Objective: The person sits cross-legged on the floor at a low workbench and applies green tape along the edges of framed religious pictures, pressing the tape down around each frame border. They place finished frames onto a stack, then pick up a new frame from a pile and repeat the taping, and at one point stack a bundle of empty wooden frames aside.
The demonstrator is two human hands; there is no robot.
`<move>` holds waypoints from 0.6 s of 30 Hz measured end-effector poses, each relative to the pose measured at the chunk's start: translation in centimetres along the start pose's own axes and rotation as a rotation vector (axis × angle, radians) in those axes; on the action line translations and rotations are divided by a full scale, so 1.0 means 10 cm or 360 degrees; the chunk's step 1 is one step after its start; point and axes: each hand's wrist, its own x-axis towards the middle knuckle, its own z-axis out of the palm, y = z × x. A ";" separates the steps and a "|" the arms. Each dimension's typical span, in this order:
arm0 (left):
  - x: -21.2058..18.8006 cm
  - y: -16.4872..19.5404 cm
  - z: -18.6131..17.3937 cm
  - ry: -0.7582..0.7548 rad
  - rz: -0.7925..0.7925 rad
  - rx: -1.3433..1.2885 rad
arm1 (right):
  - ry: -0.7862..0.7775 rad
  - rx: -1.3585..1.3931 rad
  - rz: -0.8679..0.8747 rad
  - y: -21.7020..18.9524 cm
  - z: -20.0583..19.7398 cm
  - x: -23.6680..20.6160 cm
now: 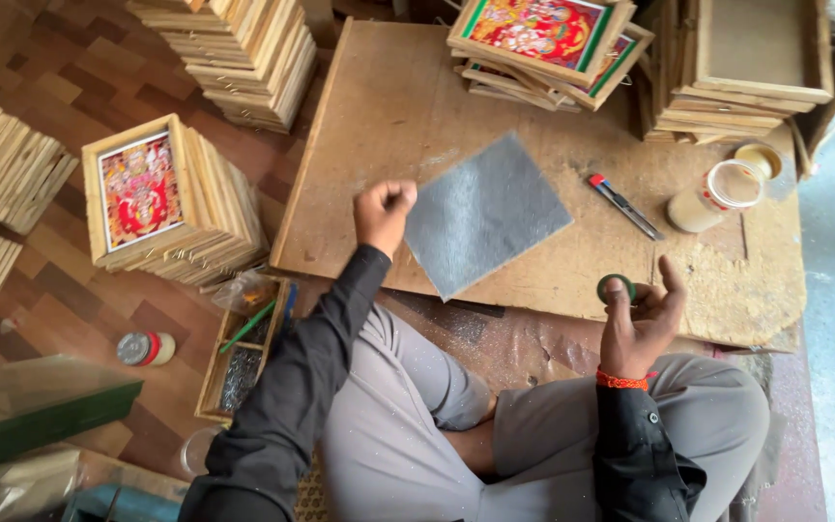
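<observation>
Framing looks midway: left hand fisted, apparently empty, at the bare grey board; right hand pinches a small green tape roll; finished framed pictures stacked far.

A framing workshop — stacked wooden frames, worn workboard, sawdust.

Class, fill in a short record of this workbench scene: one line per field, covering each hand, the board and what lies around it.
left hand: closed in a fist at the edge of the grey sheet
right hand: holds a small green roll in its fingers
board: wooden, carries the grey sheet, a knife and a plastic jar on its side
around: stacks of frames with colourful pictures
</observation>
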 end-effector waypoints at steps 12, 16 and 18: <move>-0.82 0.37 0.08 -0.0529 0.0607 0.0269 | 0.0247 0.0357 0.0127 0.02 -0.08 0.07; -1.35 0.33 0.09 -0.0966 0.0638 0.0763 | 0.0156 0.0261 0.0114 0.04 -0.05 0.06; -1.54 0.27 0.15 -0.1051 0.0569 0.0840 | 0.0007 0.0157 0.0088 0.02 -0.01 0.03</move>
